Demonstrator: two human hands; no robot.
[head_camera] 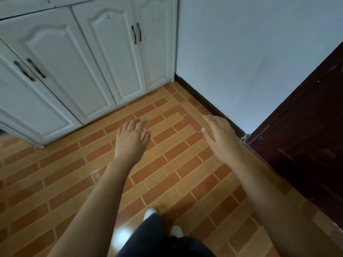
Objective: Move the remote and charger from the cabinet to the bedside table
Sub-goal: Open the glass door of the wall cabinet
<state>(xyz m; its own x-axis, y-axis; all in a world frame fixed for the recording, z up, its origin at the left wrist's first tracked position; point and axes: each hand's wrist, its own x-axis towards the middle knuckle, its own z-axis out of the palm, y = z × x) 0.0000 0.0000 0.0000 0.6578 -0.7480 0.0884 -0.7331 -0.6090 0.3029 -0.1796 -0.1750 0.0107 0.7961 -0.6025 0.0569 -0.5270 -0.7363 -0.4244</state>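
Arms are reaching forward and down from the bottom of the frame, both bare, over a floor (70, 175) of orange and brown tiles. The left hand (130, 138) is hanging in the middle of the frame, palm down, with fingers loosely spread and a little curled; it is holding nothing and touching nothing. The right hand (220, 135) is staying to the right of it, well apart, turned a little on its edge with the thumb toward the left hand; its fingers are straight and relaxed, also empty.

The white cabinet (61, 62) is filling the upper left of the frame, and all its doors are closed, with dark handles (137, 33) in pairs. The remote and the charger are not showing anywhere in the picture, so I cannot tell where they are lying. A pale wall (250, 52) is standing at upper right, and a dark wooden door (306, 136) is at the right edge. Dark trousers (157, 238) and two white shoes are showing at the bottom centre.
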